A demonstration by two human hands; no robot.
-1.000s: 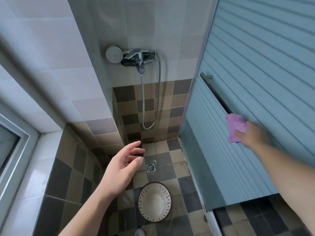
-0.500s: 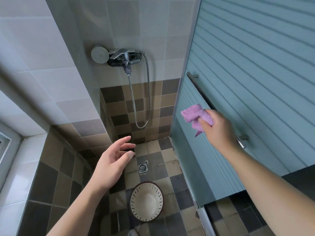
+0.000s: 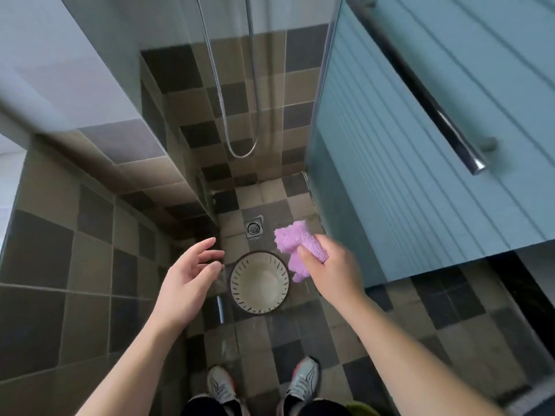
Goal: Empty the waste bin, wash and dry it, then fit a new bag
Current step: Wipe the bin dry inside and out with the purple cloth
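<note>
Looking straight down, we see the waste bin (image 3: 260,283) standing upright on the checked tile floor (image 3: 300,334) of the shower stall, its round mouth facing us and its pale slotted inside bare, with no bag fitted. It sits just in front of the square floor drain (image 3: 254,228) and between our two hands.

Our right hand (image 3: 333,270) is clenched around a fluffy purple cloth (image 3: 295,249), thumb pressed on top, and the cloth bunches out past the fingers above the bin's right rim. We cannot tell whether cloth and rim touch. Our left hand (image 3: 187,279) hangs released and holding nothing, palm turned inward, fingers spread and slightly curled, just left of the bin and apart from it.

A metal shower hose (image 3: 237,85) loops down the brown and beige tiled back wall. To the right stands the ribbed blue-tinted glass door (image 3: 420,145) with its dark bar handle (image 3: 432,106). At the bottom edge our two grey trainers (image 3: 303,382) stand on the floor, toes pointing toward the bin.
</note>
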